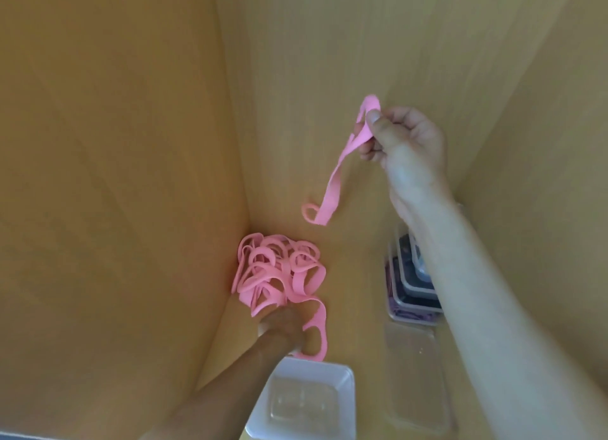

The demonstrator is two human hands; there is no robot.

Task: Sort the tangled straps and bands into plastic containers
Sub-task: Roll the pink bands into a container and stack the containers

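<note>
Pink elastic bands lie mostly tangled at the wooden surface's left edge, one strip pinched aloft by the right hand, the left hand's hold unclear, the near clear plastic container empty.

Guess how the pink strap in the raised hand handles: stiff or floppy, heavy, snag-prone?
Probably floppy: the pink strap hangs limp from the right hand and curls at its free end. Likely light, since a pinch of thumb and fingers carries it. Its kind may snag when pulled, judging by the tangled pile below.
</note>
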